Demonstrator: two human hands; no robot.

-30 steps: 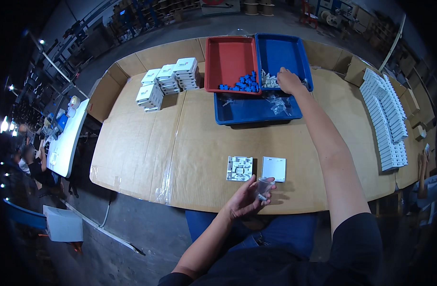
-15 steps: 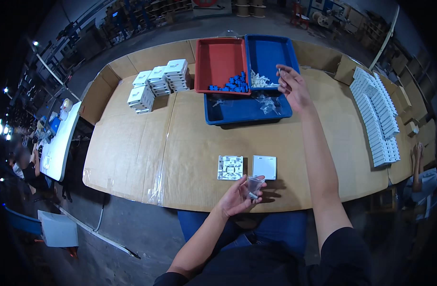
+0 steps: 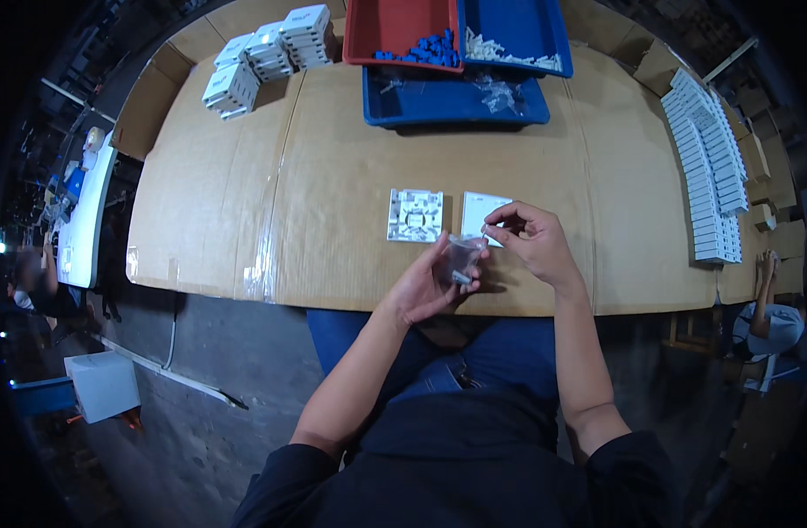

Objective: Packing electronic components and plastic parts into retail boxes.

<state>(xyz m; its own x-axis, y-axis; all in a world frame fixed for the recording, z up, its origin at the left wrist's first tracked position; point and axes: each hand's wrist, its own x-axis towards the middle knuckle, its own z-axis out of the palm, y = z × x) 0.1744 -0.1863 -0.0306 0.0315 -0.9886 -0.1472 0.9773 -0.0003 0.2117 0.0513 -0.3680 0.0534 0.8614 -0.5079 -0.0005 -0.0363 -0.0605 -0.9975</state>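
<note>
My left hand [image 3: 428, 286] holds a small clear plastic bag [image 3: 463, 256] above the table's front edge; a little pale piece lies in the bottom of it. Thumb and forefinger of my right hand [image 3: 531, 244] are pinched at the bag's upper right edge. Whatever small thing the pinch holds is too tiny to make out. Just beyond my hands a white plastic tray-like base [image 3: 415, 216] with moulded inner parts lies flat. To its right is a plain white square cover [image 3: 483, 209], partly hidden by my right hand.
A red tray [image 3: 403, 31] of blue pieces and a blue tray [image 3: 513, 31] of white pieces overlap a lower blue tray [image 3: 421, 107] with clear bags. White boxes [image 3: 230, 91] are stacked far left; long rows of white units [image 3: 707, 176] stand right. People sit at both sides.
My right hand has come back from the blue tray of white pieces to the bag in my left hand. The view has tipped down toward me.
</note>
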